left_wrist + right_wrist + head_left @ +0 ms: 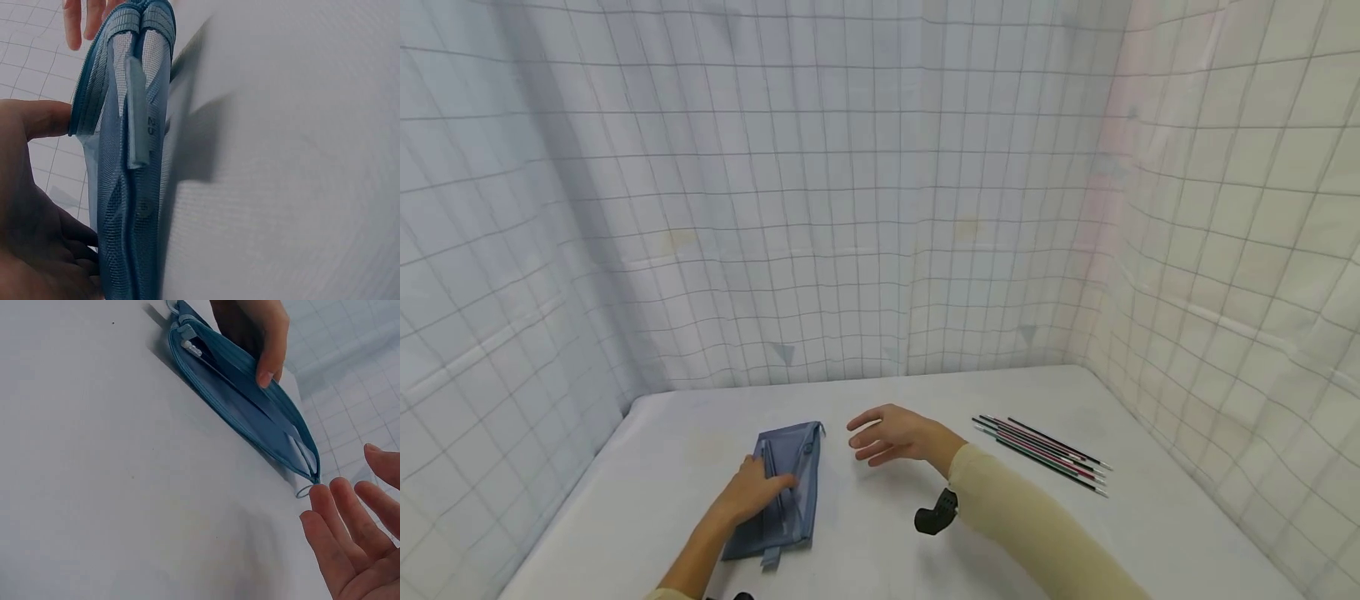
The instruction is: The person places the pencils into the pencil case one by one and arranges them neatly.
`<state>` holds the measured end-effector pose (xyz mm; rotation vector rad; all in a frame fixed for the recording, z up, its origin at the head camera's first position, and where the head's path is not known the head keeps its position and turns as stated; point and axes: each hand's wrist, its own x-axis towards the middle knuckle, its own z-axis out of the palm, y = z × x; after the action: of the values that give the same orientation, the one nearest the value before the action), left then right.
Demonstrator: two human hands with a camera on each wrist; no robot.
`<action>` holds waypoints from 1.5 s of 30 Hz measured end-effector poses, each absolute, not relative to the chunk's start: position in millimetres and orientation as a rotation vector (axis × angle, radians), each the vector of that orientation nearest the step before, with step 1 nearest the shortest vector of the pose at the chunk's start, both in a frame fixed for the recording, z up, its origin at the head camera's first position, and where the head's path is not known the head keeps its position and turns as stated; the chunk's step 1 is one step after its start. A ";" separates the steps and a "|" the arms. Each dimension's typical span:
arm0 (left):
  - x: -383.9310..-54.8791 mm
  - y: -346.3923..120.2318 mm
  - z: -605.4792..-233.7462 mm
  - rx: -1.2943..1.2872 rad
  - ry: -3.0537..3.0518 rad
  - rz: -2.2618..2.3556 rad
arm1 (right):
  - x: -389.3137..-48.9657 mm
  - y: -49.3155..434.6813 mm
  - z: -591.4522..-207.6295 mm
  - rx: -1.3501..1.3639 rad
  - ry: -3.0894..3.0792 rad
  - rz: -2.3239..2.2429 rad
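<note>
A blue mesh zip pouch (806, 500) lies on the table, its zipped mouth gaping in the right wrist view. My left hand (751, 492) holds it, with the thumb (50, 119) against the zip edge and the other fingers at the pouch's far side, partly hidden. Inside the mouth, near one zip end, shows a small white-tipped thing (190, 347). To the right of the pouch, my right hand (891, 435) hovers over the table with its fingers loosely spread and nothing in them. Its fingertips overlap the pouch's corner loop in the right wrist view.
Several thin pen refills (1037, 450) in dark, red and green lie side by side on the right of the white table (865, 550). White gridded curtains (850, 200) enclose the back and both sides. A black wrist camera (936, 515) hangs under the right sleeve.
</note>
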<state>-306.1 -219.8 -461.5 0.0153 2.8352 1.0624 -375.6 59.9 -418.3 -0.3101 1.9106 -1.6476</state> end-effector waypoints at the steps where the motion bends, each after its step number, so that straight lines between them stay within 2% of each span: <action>1: -306.0 -220.0 -461.5 0.019 2.836 1.061 | -375.6 62.4 -417.9 -0.312 1.923 -1.639; 17: -303.9 -223.2 -456.8 0.025 2.861 1.022 | -383.3 103.9 -415.3 -0.468 2.080 -1.470; 45: -302.4 -220.9 -463.2 0.008 2.854 1.050 | -384.1 197.1 -410.3 -0.346 2.252 -1.435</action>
<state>-302.4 -220.9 -463.2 0.0084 2.8541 1.0500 -384.1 197.1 -410.3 -0.3461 2.2520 -1.4352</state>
